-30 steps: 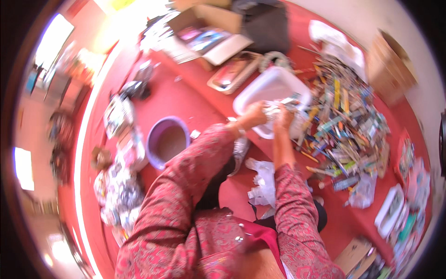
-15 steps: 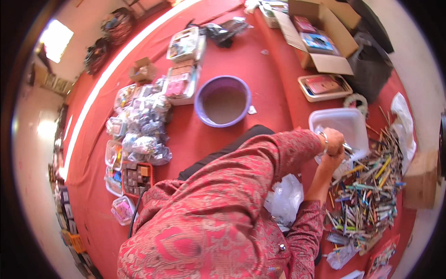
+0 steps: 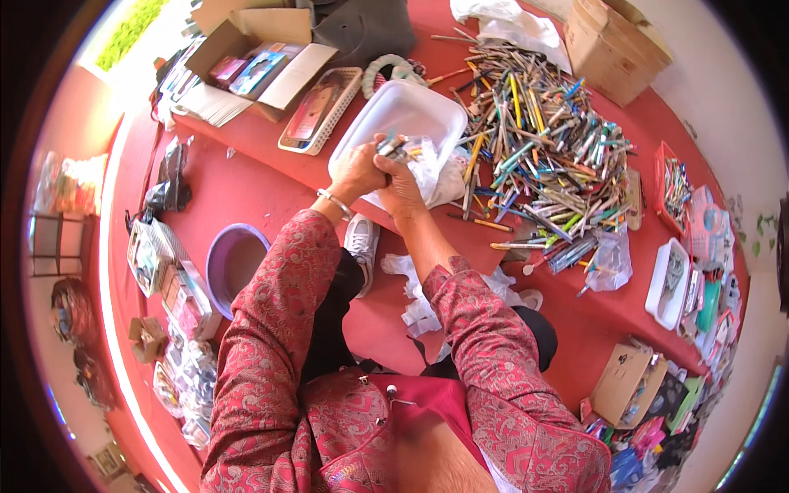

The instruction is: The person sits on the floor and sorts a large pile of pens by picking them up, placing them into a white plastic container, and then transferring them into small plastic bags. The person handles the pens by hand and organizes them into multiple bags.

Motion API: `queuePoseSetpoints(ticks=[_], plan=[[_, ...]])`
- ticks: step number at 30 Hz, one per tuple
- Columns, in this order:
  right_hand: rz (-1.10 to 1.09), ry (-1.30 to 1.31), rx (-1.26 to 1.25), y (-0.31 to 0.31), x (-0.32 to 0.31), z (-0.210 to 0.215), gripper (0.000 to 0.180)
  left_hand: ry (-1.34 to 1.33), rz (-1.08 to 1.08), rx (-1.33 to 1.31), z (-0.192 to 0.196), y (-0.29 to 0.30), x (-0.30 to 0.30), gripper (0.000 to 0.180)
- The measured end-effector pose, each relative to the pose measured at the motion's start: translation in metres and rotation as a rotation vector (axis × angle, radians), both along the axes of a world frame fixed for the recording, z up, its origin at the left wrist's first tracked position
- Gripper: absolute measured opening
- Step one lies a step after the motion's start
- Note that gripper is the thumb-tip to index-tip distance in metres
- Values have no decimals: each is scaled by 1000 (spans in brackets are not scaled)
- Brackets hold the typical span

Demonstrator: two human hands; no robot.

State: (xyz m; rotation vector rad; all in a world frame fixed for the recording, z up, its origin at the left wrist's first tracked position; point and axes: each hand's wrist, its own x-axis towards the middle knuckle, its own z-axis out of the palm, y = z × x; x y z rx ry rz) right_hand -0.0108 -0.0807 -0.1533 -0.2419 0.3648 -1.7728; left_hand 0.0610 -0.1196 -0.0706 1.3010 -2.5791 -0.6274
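My left hand [image 3: 358, 172], with a pale bangle at the wrist, is closed at the near left edge of a white plastic tub [image 3: 403, 103]. My right hand [image 3: 400, 187] presses against it from the right, its fingers closed too. Between them both hands grip a small bunch of pens [image 3: 394, 148] with silvery and teal ends; the fingers hide most of it. Clear plastic wrapping [image 3: 426, 168] lies in the tub's near right part, beside my right hand. Right of the tub spreads a large loose pile of pens and pencils [image 3: 542, 148].
A white basket [image 3: 355, 82] and an open cardboard box [image 3: 300, 78] stand left of the tub. A purple basin [image 3: 215, 271] sits lower left. Crumpled plastic [image 3: 421, 316] lies near my shoe [image 3: 362, 246]. A closed carton [image 3: 616, 49] stands beyond the pile; a red tray [image 3: 664, 185] is at right.
My view has swung to the right, so the tub and pen pile now lie ahead. Both hands remain together at the tub, and the bunch between them shows more plainly.
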Motion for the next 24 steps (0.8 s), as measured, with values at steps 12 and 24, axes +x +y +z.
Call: queuePoseSetpoints(ticks=[12,24], plan=[[7,85,-46,7,1,14,54,-84,32,-14,-8,-10,1,38],[57,159,-122,6,-11,9,87,-16,148,-37,-27,-27,8,37]])
